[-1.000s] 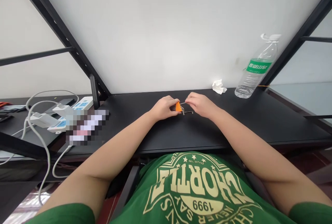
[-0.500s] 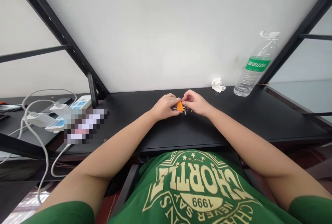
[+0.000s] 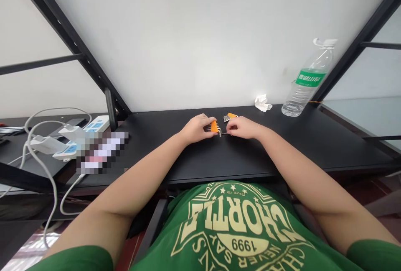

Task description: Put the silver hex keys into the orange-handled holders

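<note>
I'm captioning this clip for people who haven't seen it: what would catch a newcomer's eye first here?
Two bare hands meet at mid-desk: the left hand grips an orange hex-key holder, the right hand pinches a thin key beside it. A second orange holder lies just behind on the black desk. A tilted water bottle leans at the far right.

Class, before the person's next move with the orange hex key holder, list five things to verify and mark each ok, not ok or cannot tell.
1. Left hand grips orange plastic hex key holder: ok.
2. Right hand pinches a thin metal hex key: ok.
3. Key seated in holder: cannot tell.
4. Second orange holder lies apart on black table: ok.
5. Clear plastic water bottle away from hands: ok.
</note>
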The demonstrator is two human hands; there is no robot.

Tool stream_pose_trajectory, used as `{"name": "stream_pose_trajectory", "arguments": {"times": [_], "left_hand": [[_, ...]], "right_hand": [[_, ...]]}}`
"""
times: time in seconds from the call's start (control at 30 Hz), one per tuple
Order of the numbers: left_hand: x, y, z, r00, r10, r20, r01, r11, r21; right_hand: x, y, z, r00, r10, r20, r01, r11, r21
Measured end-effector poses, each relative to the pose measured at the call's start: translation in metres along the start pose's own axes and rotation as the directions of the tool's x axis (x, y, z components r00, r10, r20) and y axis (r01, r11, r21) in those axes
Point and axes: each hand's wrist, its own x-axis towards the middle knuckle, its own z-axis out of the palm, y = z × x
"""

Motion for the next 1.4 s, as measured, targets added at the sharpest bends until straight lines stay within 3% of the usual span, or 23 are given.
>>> {"name": "stream_pose_trajectory", "arguments": {"times": [0.07,0.23,0.53,0.67,0.87,1.1,1.4], "left_hand": [[-0.002,-0.006,-0.002,0.998,-0.053,0.022,0.053,0.998,0.018],[-0.004,-0.014,-0.007,0.988,-0.151,0.043,0.15,0.989,0.016],[-0.001,-0.01,-0.003,0.987,-0.107,0.121,0.108,0.994,0.002],[-0.001,-0.01,-0.004,0.983,-0.128,0.129,0.128,0.992,0.007],[-0.001,-0.007,-0.004,0.983,-0.133,0.125,0.134,0.991,0.0],[0.0,-0.008,-0.003,0.985,-0.116,0.129,0.116,0.993,0.011],[0.0,-0.006,-0.004,0.989,-0.088,0.12,0.089,0.996,-0.003]], "right_hand": [[-0.001,0.002,-0.001,0.999,0.0,0.048,0.006,0.993,-0.121],[0.003,0.004,0.006,0.998,-0.02,0.055,0.033,0.971,-0.235],[-0.002,-0.024,0.01,0.997,0.05,0.06,-0.021,0.909,-0.417],[-0.002,-0.021,0.007,0.999,0.022,0.034,-0.008,0.935,-0.354],[-0.002,-0.017,0.004,0.992,-0.051,-0.113,0.025,0.976,-0.216],[-0.001,-0.015,0.005,0.999,-0.05,0.0,0.049,0.978,-0.205],[0.0,-0.015,0.006,0.989,-0.053,-0.137,0.021,0.975,-0.223]]}}
